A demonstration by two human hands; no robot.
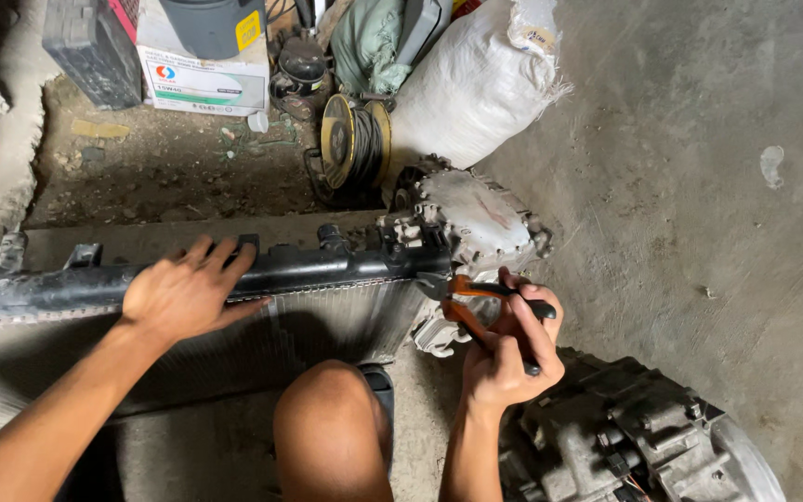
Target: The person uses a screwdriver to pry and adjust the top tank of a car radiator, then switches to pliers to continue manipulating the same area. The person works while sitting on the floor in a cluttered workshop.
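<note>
Head view: your left hand (181, 296) lies open, palm flat on black plastic radiator tank (262, 274). Right hand (506, 358) fingers wrapped round orange-handled pliers (476, 311), jaws at tank's end corner. Slip risk: jaws skid, gouge thin fins (327, 321), pinch fingers.

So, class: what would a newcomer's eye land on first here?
The long black-topped car radiator lying across the concrete floor, the left hand pressed on its top. At its right end, the right hand squeezes orange-handled pliers. Behind stands a bulging white woven sack.
</note>
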